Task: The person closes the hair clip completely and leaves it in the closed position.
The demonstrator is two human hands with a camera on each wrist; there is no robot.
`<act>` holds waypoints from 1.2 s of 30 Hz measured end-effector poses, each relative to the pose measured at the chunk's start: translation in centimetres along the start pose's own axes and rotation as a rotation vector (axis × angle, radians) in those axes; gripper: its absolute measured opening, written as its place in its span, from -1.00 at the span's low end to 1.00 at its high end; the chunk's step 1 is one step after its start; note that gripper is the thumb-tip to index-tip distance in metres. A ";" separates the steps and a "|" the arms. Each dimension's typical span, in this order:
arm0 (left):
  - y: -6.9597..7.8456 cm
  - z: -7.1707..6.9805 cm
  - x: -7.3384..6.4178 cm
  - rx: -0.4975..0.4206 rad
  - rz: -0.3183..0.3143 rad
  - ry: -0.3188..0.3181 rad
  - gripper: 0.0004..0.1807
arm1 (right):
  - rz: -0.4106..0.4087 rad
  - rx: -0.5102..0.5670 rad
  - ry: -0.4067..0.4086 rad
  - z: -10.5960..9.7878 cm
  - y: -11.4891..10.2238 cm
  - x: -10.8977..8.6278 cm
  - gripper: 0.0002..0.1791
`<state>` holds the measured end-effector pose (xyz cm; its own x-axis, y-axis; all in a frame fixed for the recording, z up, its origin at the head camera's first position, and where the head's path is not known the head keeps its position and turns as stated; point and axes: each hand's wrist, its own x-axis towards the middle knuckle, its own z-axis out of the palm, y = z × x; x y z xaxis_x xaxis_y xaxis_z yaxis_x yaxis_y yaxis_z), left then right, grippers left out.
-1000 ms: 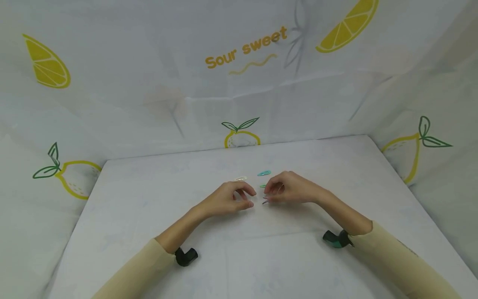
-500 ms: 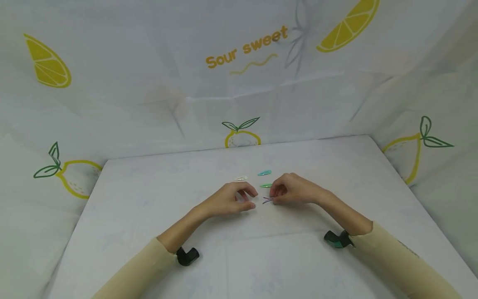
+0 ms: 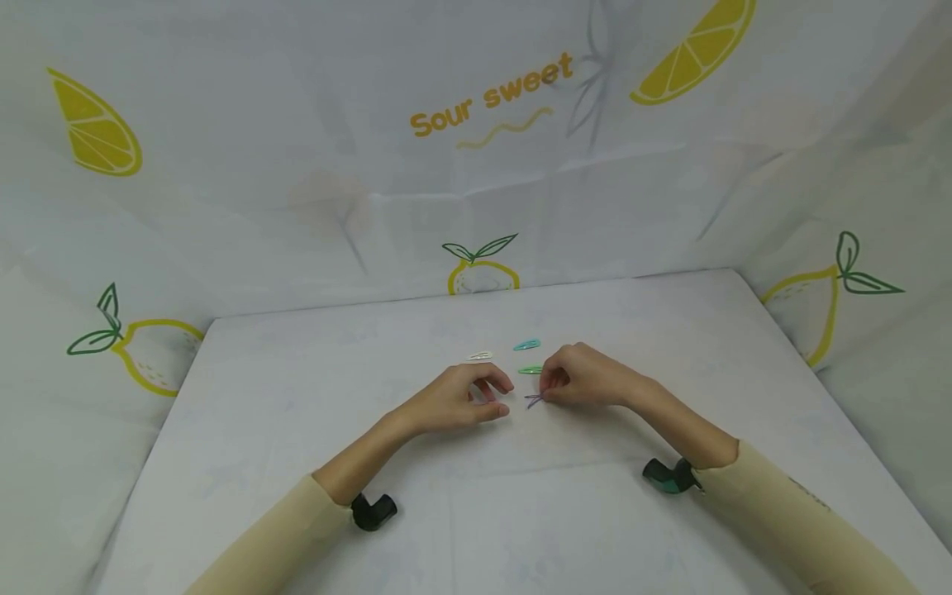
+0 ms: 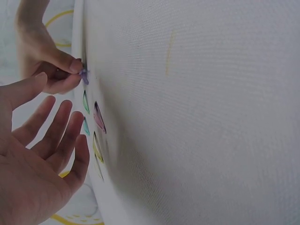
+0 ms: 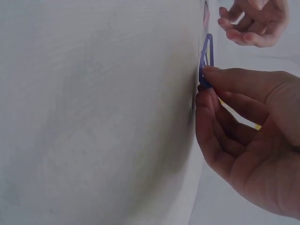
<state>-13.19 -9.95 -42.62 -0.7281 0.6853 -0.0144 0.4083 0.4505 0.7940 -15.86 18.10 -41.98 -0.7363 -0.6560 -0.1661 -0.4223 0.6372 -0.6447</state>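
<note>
Between thumb and fingertips, my right hand (image 3: 587, 378) pinches a purple snap hair clip (image 5: 206, 58) by one end, low over the white table; its two arms stand spread apart in the head view. My left hand (image 3: 461, 397) hovers to its left, fingers loosely bent and holding nothing. Just beyond my right fingertips lies a green hair clip (image 3: 529, 370), with a light blue one (image 3: 527, 344) farther back. A white hair clip (image 3: 479, 356) rests behind my left hand. Pink (image 4: 99, 117) and yellow (image 4: 97, 148) clips show in the left wrist view; in the head view my left hand hides them.
White cloth covers the table (image 3: 446, 529) and hangs as walls behind and at both sides, printed with lemons. A black wrist-camera piece (image 3: 373, 512) hangs under my left sleeve, another (image 3: 669, 475) under the right one.
My right hand has shifted slightly right with the purple hair clip, showing more of the green clip. The purple clip's spread arms have turned a little. My left hand has barely moved.
</note>
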 end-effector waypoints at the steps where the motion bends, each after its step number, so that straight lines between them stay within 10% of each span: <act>1: 0.0 0.0 0.0 -0.002 0.000 0.001 -0.67 | -0.005 -0.007 0.011 0.0 0.0 0.0 -0.91; 36: 0.4 0.2 0.5 -0.040 0.003 0.097 -0.82 | -0.150 0.052 0.163 -0.7 -2.8 -0.5 -0.94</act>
<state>-13.28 -9.29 -42.41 -0.7776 0.6271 0.0458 0.3899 0.4238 0.8175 -14.68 16.87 -39.58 -0.7448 -0.6651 0.0542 -0.5084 0.5130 -0.6916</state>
